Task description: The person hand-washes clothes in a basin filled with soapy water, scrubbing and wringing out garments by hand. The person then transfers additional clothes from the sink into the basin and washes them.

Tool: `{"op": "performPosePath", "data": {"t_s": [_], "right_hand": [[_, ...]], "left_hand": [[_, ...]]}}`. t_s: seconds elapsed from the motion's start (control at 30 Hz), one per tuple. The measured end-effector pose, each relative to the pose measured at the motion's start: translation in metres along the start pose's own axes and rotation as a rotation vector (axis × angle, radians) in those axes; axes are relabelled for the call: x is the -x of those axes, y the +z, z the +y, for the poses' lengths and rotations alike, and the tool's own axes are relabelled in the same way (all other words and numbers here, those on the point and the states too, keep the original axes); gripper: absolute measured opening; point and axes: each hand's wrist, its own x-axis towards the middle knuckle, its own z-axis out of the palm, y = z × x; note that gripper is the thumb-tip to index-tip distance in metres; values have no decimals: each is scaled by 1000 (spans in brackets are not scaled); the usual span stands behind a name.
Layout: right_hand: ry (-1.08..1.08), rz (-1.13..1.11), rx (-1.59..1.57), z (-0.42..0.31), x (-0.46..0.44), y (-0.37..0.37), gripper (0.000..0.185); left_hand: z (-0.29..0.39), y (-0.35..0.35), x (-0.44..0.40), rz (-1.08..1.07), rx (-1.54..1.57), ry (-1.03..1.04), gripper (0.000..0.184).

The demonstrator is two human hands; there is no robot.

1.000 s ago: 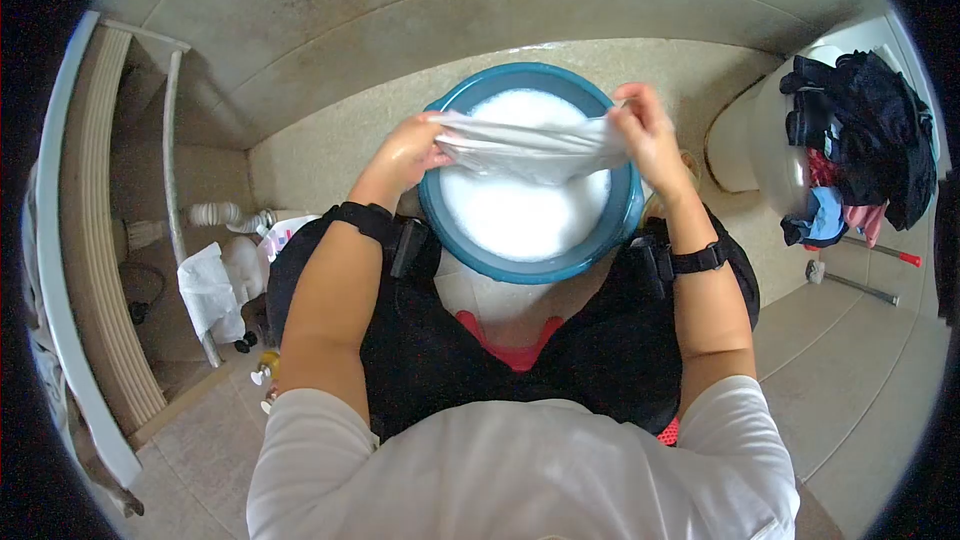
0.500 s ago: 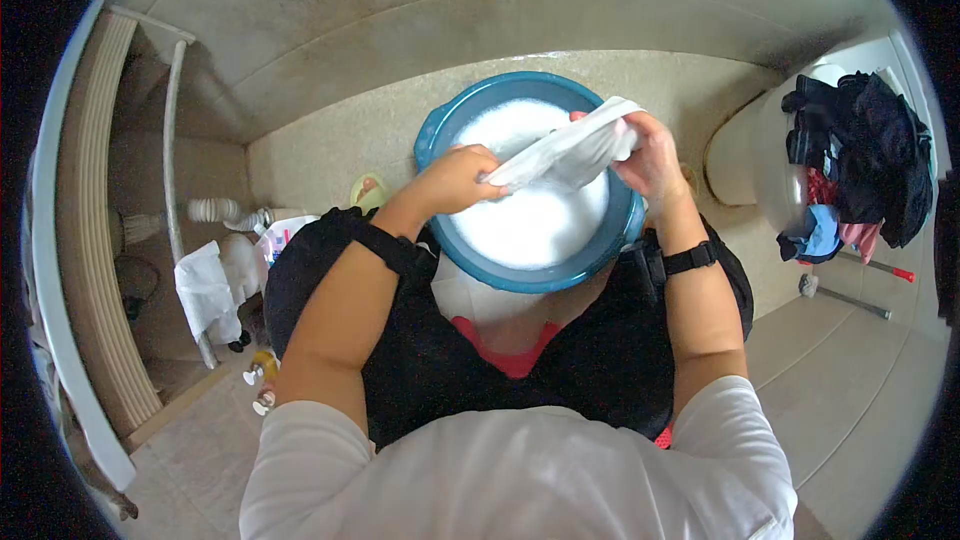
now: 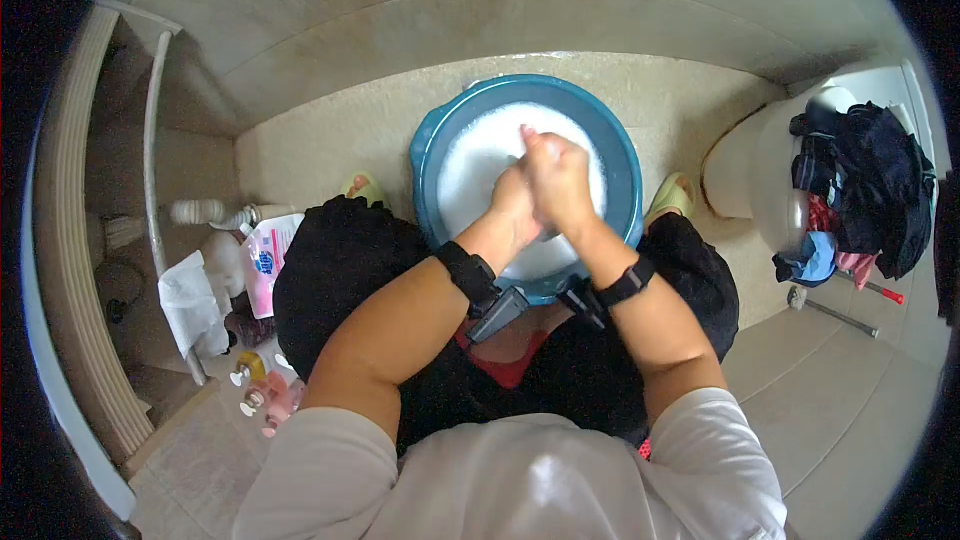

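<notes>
A round blue basin [image 3: 627,165] full of white suds [image 3: 470,155] stands on the floor between my knees. Over its middle, my left hand [image 3: 513,205] and my right hand [image 3: 560,180] are pressed together, fingers closed, the right one on the far side and blurred at the fingertips. The white cloth that both held a moment ago is bunched between them and almost wholly hidden by the palms and fingers. Both wrists are bent inward, low over the foam.
Dark and coloured clothes [image 3: 870,190] lie heaped on the white toilet [image 3: 740,165] at the right. A pink-and-white detergent pouch [image 3: 265,265] stands at the left, with pump bottles [image 3: 265,390] nearer me. Green slippers [image 3: 672,197] flank the basin; the wall rises behind it.
The white cloth was stretched between my hands above the basin. My hands have come together and the cloth is now bunched out of sight between them.
</notes>
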Motion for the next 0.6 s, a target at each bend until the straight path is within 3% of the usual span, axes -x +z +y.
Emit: {"op": "performPosePath", "data": {"t_s": [0.03, 0.07, 0.13, 0.2, 0.27, 0.33, 0.4, 0.47, 0.5, 0.53, 0.6], "right_hand": [[-84, 71, 229, 8, -13, -11, 44], [-82, 68, 228, 9, -15, -18, 44], [180, 35, 143, 9, -17, -21, 45], [-174, 31, 153, 0, 1, -1, 45], [7, -10, 99, -10, 3, -4, 44], [82, 4, 135, 3, -10, -12, 43], [150, 2, 102, 33, -24, -9, 37], [23, -105, -417, 27, -20, 0, 34], [306, -231, -589, 25, -18, -7, 34], [304, -225, -591, 21, -16, -12, 34], [2, -211, 43, 14, -15, -21, 29]], "left_hand": [[-2, 25, 10, 276, -142, 34, 22], [-5, 28, 12, 148, -124, -28, 23], [2, 32, 12, 225, -120, 7, 22], [16, 9, -1, 18, 8, 49, 21], [14, 16, 8, 41, 86, -32, 21], [8, 32, 14, 241, -185, 19, 22], [7, 24, 13, 184, -137, -57, 22], [16, 36, 26, 199, -266, 67, 24], [18, 19, 17, 115, -276, 18, 27], [22, 21, 18, 112, -280, 14, 27], [31, 29, 18, 203, -83, 148, 33]]}}
